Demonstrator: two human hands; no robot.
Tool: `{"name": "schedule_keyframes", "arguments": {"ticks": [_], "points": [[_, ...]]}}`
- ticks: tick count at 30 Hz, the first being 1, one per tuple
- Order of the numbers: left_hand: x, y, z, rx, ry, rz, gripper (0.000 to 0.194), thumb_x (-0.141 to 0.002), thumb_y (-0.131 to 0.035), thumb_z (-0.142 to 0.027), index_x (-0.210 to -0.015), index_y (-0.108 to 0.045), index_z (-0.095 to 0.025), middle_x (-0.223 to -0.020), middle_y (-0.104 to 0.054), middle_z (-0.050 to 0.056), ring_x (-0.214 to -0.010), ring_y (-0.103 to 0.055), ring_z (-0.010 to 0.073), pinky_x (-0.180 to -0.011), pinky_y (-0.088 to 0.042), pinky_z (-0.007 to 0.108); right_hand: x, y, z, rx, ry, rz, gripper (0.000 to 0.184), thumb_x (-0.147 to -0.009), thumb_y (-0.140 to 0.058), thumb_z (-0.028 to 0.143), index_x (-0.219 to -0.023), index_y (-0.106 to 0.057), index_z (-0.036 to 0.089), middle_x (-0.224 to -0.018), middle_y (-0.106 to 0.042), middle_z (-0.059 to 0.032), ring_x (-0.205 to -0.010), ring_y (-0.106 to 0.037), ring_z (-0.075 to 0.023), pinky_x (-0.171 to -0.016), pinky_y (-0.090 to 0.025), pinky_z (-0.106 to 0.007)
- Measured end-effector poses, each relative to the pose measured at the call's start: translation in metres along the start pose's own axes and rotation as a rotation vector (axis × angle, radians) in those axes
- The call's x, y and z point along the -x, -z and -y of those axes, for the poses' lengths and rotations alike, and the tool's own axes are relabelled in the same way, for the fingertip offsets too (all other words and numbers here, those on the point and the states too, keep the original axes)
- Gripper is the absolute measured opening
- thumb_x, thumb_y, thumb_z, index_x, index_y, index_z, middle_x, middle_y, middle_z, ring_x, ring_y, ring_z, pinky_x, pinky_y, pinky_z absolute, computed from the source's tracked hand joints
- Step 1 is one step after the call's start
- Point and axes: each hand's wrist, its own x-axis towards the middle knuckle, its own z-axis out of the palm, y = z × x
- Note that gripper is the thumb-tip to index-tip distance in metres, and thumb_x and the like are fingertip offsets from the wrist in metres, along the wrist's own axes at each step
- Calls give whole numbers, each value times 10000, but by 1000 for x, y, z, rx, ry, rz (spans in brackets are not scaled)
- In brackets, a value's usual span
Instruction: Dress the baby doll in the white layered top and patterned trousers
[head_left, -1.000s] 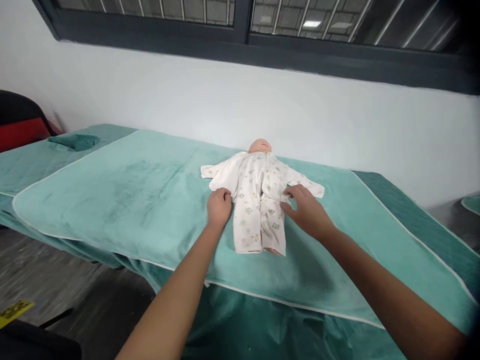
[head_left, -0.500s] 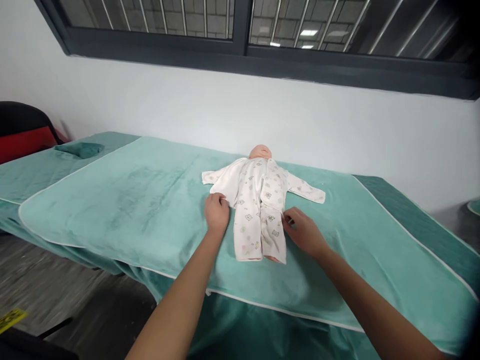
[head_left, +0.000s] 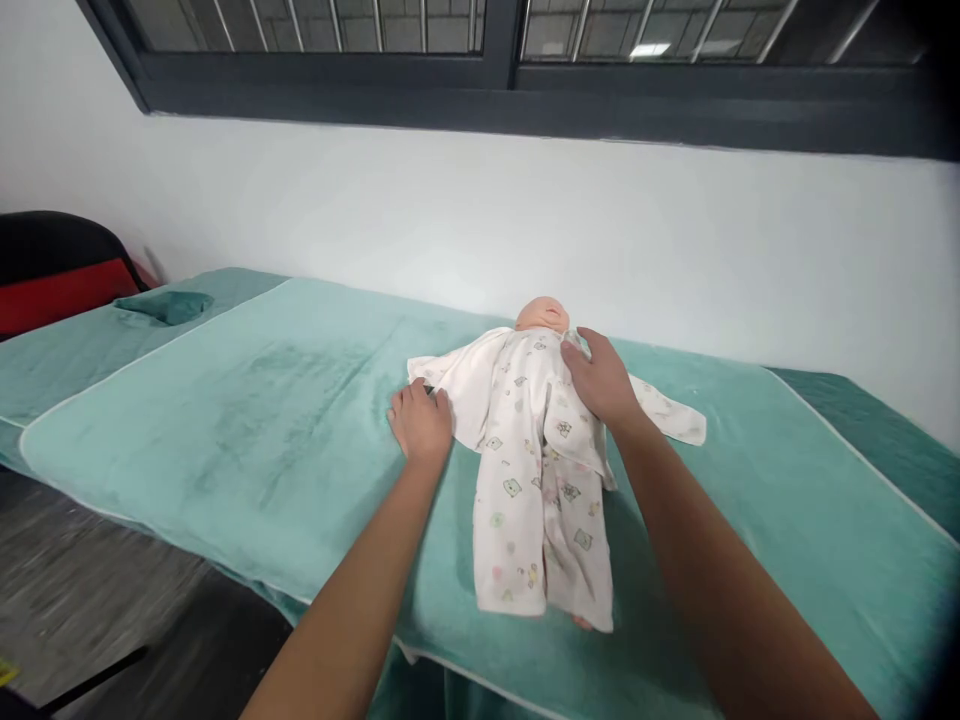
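A baby doll (head_left: 542, 314) lies on its back on a teal towel (head_left: 225, 420), dressed in a white printed onesie (head_left: 525, 470). My left hand (head_left: 418, 423) rests on the towel at the edge of the onesie's left sleeve, fingers curled and touching the cloth. My right hand (head_left: 598, 377) lies flat on the doll's chest near the collar, fingers stretched toward the head. A bit of the doll's foot shows under the right trouser leg.
The towel covers a padded table (head_left: 885, 430) with a darker green cover, set against a white wall under a dark-framed window. A red and black chair (head_left: 52, 275) stands at far left. A green face-hole cushion (head_left: 165, 305) lies on the table's left end.
The doll now lies closer to the table's front edge in my view. My right hand moved from beside the doll's hip up onto its chest. My left hand stayed by the left sleeve.
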Motion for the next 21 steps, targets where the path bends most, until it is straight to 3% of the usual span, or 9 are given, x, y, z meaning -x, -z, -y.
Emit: {"name": "schedule_keyframes", "arguments": {"ticks": [5,8,10,12,15,18,21], "points": [[-9,-8,8,-56,-24,105,299,-922,-481,-362,-1054,-689,-192,-886,-737,121,-928,-662,323,-915,-408,489,-17,-15,-5,-55,66,204,370,-947,-450,475,-1191,-613,249,-1275,-644,-92,-1169,-560,-290,-1023,-402,-463],[-10,-2,-2,257,-24,184,284,-930,-485,-379,-977,-706,-207,-887,-750,69,-867,-681,258,-881,-462,404,-14,-14,-6,-68,85,206,344,-951,-450,465,-1183,-602,261,-1242,-648,-79,-1138,-563,-279,-1007,-409,-452],[-7,11,-21,558,-26,161,286,-938,-488,-395,-997,-705,-220,-1000,-753,35,-922,-677,217,-854,-494,334,-14,-13,-6,-63,89,210,328,-951,-451,457,-1171,-598,264,-1227,-647,-77,-1128,-561,-279,-993,-414,-448],[2,27,-49,703,-90,146,286,-945,-496,-410,-1015,-714,-239,-1026,-745,12,-948,-668,200,-854,-504,311,-15,-13,-6,-61,91,221,303,-954,-447,447,-1144,-600,267,-1213,-647,-70,-1118,-562,-274,-983,-417,-442],[24,46,-90,648,-315,232,284,-971,-464,-388,-952,-724,-277,-896,-724,8,-847,-653,183,-772,-498,309,-16,-13,-7,-90,94,218,295,-954,-440,434,-1137,-600,265,-1206,-647,-69,-1110,-562,-270,-972,-423,-427],[44,50,-113,382,-575,381,331,-981,-410,-332,-824,-692,-260,-794,-686,39,-742,-615,198,-691,-445,345,-17,-13,-9,-122,69,187,303,-936,-453,419,-1153,-593,261,-1199,-643,-77,-1105,-560,-273,-947,-437,-413],[41,46,-115,324,-593,543,379,-984,-409,-383,-705,-621,-239,-699,-645,16,-660,-566,179,-620,-397,329,-17,-16,-10,-68,19,-21,286,-856,-568,399,-1082,-581,224,-1173,-601,-115,-1108,-537,-290,-949,-432,-424]]}}
